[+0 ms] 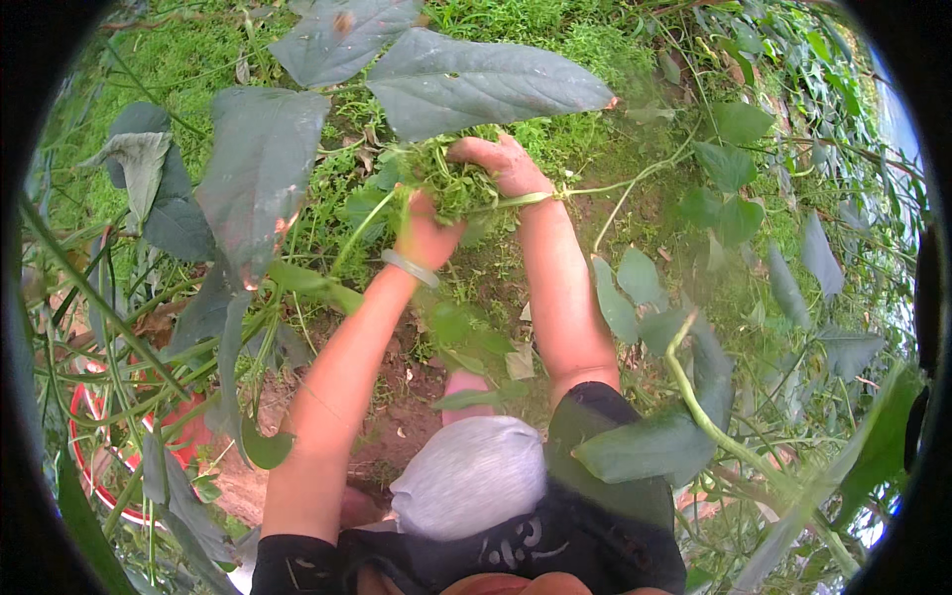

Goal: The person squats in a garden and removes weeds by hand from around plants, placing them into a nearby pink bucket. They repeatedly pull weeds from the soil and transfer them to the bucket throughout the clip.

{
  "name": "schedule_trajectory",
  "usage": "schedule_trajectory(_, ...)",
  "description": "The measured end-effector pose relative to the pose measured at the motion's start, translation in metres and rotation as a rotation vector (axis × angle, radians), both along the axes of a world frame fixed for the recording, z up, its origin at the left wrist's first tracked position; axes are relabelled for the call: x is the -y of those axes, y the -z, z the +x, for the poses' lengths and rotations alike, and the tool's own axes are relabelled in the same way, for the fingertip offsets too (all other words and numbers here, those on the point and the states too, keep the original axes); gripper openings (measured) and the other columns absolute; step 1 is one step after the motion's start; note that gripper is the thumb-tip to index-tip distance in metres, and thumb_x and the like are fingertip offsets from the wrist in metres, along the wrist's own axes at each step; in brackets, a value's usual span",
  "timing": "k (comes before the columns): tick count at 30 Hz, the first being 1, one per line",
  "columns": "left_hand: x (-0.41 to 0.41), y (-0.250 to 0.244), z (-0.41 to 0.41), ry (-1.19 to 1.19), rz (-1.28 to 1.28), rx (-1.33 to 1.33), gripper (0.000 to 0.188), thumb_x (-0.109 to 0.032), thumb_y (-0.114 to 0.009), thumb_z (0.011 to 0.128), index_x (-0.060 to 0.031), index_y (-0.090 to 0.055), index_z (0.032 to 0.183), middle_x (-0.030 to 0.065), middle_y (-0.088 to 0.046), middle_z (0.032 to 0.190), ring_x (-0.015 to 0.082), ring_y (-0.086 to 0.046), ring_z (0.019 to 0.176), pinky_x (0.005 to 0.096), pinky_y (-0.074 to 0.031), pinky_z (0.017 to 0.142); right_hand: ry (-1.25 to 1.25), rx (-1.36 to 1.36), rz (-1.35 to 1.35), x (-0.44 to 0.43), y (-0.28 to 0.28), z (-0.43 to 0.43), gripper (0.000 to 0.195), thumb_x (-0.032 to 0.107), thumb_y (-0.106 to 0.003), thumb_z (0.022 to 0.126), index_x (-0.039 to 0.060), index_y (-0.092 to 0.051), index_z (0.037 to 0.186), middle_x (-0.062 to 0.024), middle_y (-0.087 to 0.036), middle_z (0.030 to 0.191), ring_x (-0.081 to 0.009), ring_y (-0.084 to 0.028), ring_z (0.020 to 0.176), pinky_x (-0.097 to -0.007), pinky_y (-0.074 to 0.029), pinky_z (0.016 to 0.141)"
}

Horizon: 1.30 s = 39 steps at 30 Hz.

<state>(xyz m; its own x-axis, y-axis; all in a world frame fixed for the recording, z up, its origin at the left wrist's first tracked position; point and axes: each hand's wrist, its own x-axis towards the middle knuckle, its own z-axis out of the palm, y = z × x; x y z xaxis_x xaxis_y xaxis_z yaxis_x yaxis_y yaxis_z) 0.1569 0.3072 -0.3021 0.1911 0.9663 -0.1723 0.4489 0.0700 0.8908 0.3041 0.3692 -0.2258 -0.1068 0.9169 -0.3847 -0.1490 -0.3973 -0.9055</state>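
Note:
A clump of pulled green weeds (457, 182) is gathered between my two hands, above low green growth (491, 260) and bare soil. My left hand (428, 234), with a pale bangle (410, 268) at the wrist, holds the clump from the lower left. On its upper right side, my right hand (506, 163) presses against it, thumb towards the leaves. A thin green vine stem (617, 186) passes across my right wrist. Large climbing-vine leaves (483, 82) hang just above the hands and cover part of the ground behind them.
Vines with broad leaves (264, 171) hang close on the left, and a thick curved stem (714, 431) rises at the lower right. Behind the left stems stands a red, round-rimmed container (82, 461), partly hidden. Low green weeds (178, 59) cover the ground at the upper left.

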Motion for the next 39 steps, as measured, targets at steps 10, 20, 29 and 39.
schedule_trajectory(10,-0.059,-0.091,-0.034,0.071,-0.177,-0.035,0.028,-0.029,-0.061,0.081,-0.0011,-0.059,0.084,0.005,-0.059,0.064,0.0109,-0.056,0.054,0.0273,-0.045,0.055,0.973,-0.075,-0.12,-0.004,0.119,0.137,0.039,0.024,-0.063,0.075,-0.0061,-0.054,0.099,-0.0164,-0.056,0.098,-0.0244,-0.055,0.086,-0.0391,-0.048,0.068)
schedule_trajectory(20,-0.074,-0.229,-0.025,-0.021,0.033,0.194,0.021,-0.026,-0.07,0.073,-0.0089,-0.059,0.076,-0.003,-0.052,0.06,0.0057,-0.046,0.052,0.0203,-0.039,0.054,0.279,1.392,-0.071,0.15,0.177,0.108,0.056,0.035,-0.073,0.066,0.0044,-0.054,0.109,-0.0196,-0.047,0.12,-0.0324,-0.046,0.109,-0.0393,-0.039,0.09)
schedule_trajectory(29,-0.125,-0.29,-0.05,0.07,-0.235,0.625,0.028,-0.003,-0.05,0.082,0.0023,-0.046,0.109,0.0131,-0.057,0.098,0.0089,-0.055,0.063,0.0213,-0.048,0.061,0.36,1.305,-0.189,0.047,0.2,0.071,0.044,0.024,-0.072,0.063,0.0044,-0.057,0.099,-0.0149,-0.058,0.104,-0.0311,-0.054,0.097,-0.0379,-0.044,0.082)
schedule_trajectory(39,-0.183,-0.274,-0.099,0.075,-0.509,0.611,0.035,-0.002,-0.05,0.082,-0.0001,-0.04,0.115,0.0153,-0.054,0.112,0.0089,-0.058,0.065,0.0283,-0.051,0.065,-0.44,1.427,-0.021,0.003,0.122,0.016,0.071,0.011,-0.06,0.071,0.0088,-0.026,0.134,-0.0192,-0.033,0.134,-0.0303,-0.058,0.096,-0.0405,-0.049,0.081)
